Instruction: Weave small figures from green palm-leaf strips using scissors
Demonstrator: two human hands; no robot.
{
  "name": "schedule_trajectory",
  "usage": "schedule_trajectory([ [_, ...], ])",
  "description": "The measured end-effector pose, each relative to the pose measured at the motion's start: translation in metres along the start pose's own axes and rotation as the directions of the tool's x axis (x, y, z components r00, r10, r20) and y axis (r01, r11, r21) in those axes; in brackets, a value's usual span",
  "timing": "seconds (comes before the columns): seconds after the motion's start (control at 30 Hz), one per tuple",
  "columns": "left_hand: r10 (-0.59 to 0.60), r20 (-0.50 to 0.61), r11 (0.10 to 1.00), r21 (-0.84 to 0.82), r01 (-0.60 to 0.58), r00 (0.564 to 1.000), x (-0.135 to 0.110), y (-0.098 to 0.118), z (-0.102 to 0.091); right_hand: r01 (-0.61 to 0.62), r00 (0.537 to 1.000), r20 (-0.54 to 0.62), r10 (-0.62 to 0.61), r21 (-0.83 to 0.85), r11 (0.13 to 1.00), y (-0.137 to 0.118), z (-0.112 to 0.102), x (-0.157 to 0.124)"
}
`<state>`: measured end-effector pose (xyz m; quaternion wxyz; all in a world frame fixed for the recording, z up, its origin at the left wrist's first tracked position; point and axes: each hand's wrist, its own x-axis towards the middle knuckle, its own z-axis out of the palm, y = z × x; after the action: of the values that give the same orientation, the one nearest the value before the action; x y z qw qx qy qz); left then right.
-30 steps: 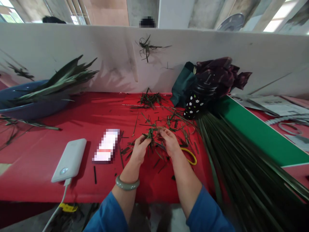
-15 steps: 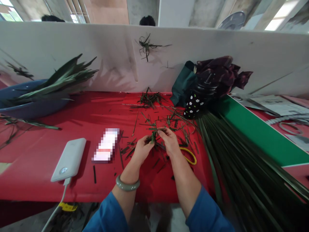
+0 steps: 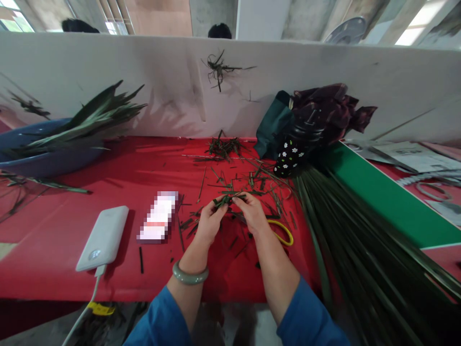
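Note:
Both my hands meet over the middle of the red table [image 3: 108, 168]. My left hand [image 3: 210, 223] and my right hand [image 3: 253, 215] pinch a small folded piece of green leaf strips [image 3: 227, 199] between their fingertips, held just above the cloth. Cut leaf scraps [image 3: 230, 182] lie scattered around and beyond the hands. A yellow-handled pair of scissors [image 3: 283, 233] lies right of my right hand, partly hidden by it. A green bangle [image 3: 190, 275] sits on my left wrist.
A white power bank [image 3: 104, 238] and a phone [image 3: 158, 216] lie to the left. A blue basin [image 3: 43, 154] holds long leaves at far left. A large bundle of long green leaves [image 3: 353, 240] fans out on the right, below dark bags [image 3: 309, 125]. A white partition [image 3: 144, 81] backs the table.
The leaf piece has been turned from upright to lying sideways between my fingertips. My hands have stayed in the same spot, shifting only slightly.

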<state>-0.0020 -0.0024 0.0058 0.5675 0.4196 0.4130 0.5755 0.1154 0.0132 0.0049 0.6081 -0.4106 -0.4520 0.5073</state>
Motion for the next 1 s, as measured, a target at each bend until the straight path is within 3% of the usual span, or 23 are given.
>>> schedule_trajectory([
  [0.23, -0.028, 0.013, 0.999, -0.043, 0.029, 1.000, -0.001, 0.002, 0.001, -0.013, 1.000, -0.017, 0.014, 0.049, 0.999, -0.001, 0.000, 0.000],
  [0.4, 0.020, 0.032, 1.000, 0.013, -0.021, 0.999, -0.001, 0.001, 0.000, -0.036, 0.999, -0.014, 0.037, 0.077, 0.996, -0.006, 0.003, -0.002],
  [0.67, 0.098, 0.180, 0.987, 0.111, -0.119, 0.979, -0.001, -0.004, -0.004, -0.036, 0.999, 0.000, 0.036, 0.079, 0.996, -0.004, 0.001, -0.002],
  [1.0, 0.161, 0.096, 0.974, 0.148, -0.174, 0.982, 0.002, -0.007, -0.004, -0.121, 0.993, 0.013, 0.121, 0.047, 0.991, -0.010, 0.004, -0.003],
])
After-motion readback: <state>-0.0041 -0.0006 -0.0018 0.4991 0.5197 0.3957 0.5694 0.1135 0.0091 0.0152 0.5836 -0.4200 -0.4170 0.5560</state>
